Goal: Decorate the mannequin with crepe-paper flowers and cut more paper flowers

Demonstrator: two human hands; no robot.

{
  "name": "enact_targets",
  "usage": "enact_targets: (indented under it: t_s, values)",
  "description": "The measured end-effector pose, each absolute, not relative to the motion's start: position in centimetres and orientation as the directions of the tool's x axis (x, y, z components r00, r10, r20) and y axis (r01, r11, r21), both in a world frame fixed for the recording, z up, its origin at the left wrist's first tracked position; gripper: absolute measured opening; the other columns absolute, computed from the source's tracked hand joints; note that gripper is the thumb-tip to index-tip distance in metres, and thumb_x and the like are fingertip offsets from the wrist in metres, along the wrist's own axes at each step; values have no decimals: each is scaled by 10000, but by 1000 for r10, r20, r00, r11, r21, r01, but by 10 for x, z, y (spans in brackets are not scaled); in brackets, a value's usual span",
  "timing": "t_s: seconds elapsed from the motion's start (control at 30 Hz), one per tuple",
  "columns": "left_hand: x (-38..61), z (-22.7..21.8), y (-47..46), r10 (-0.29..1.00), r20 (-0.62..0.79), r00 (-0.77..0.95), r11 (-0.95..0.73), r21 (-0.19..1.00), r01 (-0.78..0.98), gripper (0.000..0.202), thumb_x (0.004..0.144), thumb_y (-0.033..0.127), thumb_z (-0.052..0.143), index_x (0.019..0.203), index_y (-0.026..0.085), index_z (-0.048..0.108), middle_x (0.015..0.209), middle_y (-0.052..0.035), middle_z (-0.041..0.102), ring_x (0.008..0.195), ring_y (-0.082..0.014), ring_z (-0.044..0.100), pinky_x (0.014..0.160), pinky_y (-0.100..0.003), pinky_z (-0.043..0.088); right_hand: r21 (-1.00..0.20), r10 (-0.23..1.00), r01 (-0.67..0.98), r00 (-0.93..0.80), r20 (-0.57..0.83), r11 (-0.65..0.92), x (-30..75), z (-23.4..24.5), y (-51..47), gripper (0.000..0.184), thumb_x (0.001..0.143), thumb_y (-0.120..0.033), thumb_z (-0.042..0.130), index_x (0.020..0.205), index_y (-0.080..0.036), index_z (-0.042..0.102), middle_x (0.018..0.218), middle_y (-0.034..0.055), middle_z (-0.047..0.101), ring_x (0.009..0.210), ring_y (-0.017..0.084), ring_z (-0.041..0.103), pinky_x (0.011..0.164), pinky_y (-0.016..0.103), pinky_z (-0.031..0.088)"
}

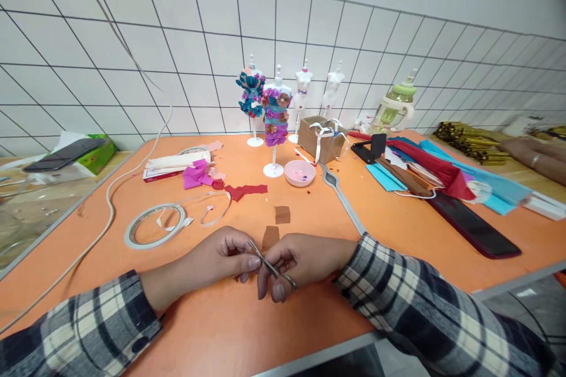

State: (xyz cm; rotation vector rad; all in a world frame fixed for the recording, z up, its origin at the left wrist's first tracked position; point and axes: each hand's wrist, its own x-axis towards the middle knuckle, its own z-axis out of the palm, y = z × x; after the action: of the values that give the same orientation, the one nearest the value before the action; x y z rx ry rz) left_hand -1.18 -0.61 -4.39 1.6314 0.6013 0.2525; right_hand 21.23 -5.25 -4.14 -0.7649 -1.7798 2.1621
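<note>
Plaid sleeves come in from both lower corners, and the two hands meet at lower centre on the orange table (212, 330). The left hand (221, 259) pinches thumb and forefinger on the tip end of what look like small scissors (270, 266), its other fingers curled under. The right hand (305, 259) wraps the handle end, fingers curled, one seemingly through a loop. A brown paper scrap (270, 237) pokes up right between the hands; I cannot tell which fingers hold it.

Both wrists are down on the table, and that looks like the way to stay steady here. My call is to hold the scrap close to the blades, make short snips, and keep that left fingertip clear of the points.

Just above, a second brown square (282, 214) lies alone. A tape ring (152, 225) sits left of centre, with red paper bits (245, 190) and a pink bowl (299, 172) beyond. Up at centre stand a purple-flowered mannequin (276, 118), a teal one (251, 94) and a cardboard box (321, 138). Far right, another person's forearm (535, 159) rests near the coloured sheets.
</note>
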Motion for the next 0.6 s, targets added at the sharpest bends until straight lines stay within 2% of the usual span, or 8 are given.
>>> enact_targets:
  t_s: [0.4, 0.6]
  values:
    - [-12, -43, -7, 504, -189, 843, -36, 970, 239, 458, 801, 581, 737, 724, 131, 709, 553, 13, 603, 493, -93, 477, 486, -196, 361, -967, 501, 173, -830, -246, -187, 213, -44, -52, 471, 692, -489, 856, 939, -118, 704, 784, -5, 659, 640, 69, 589, 646, 190, 470]
    - [-10, -42, -8, 501, -200, 842, -33, 968, 250, 491, 788, 617, 734, 718, 131, 717, 547, 18, 597, 487, -87, 472, 487, -196, 362, -966, 496, 167, -833, -245, -197, 214, -48, -51, 500, 725, -542, 812, 965, -118, 702, 797, 9, 662, 677, 83, 609, 650, 190, 490]
